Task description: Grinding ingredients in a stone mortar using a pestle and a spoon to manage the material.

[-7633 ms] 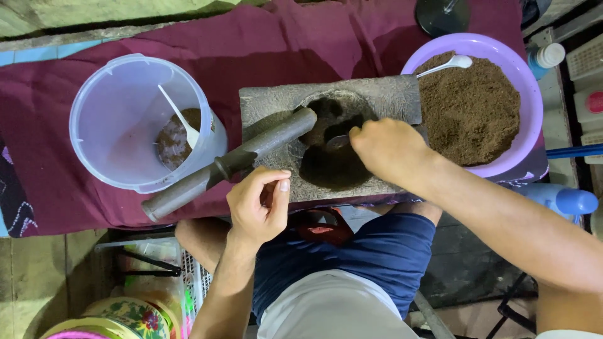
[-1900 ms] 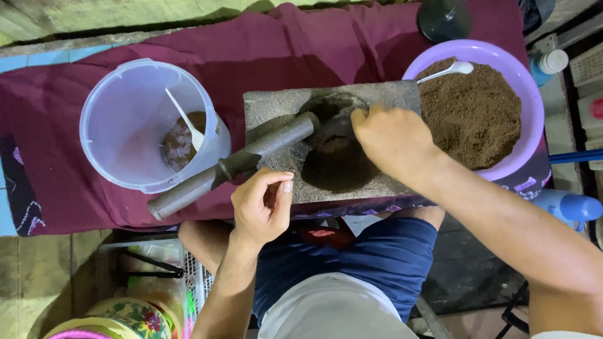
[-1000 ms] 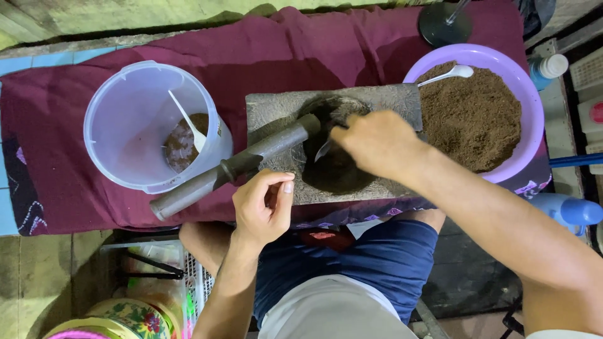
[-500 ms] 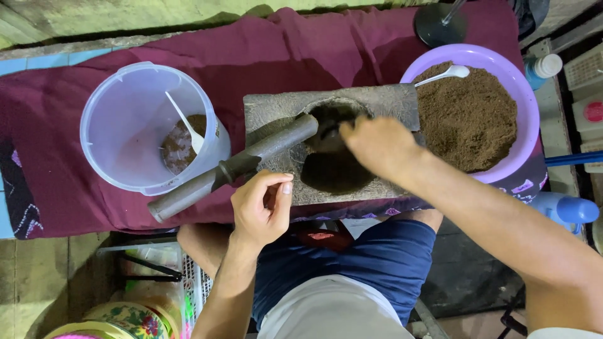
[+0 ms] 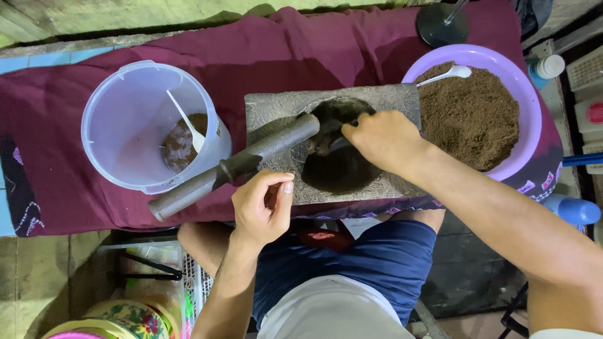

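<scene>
Right hand (image 5: 384,139): fingertips dip into the hollow of the stone mortar (image 5: 333,141) and cover whatever they grip there; a thin dark sliver shows beside them, too small to identify. Left hand (image 5: 262,207): curled loosely at the mortar's near edge, palm side hidden, so contents, if any, cannot be told. Round dark base (image 5: 443,24) cut off by the top edge; blue bottle (image 5: 571,210) and white crate (image 5: 587,94) cut off at right.
</scene>
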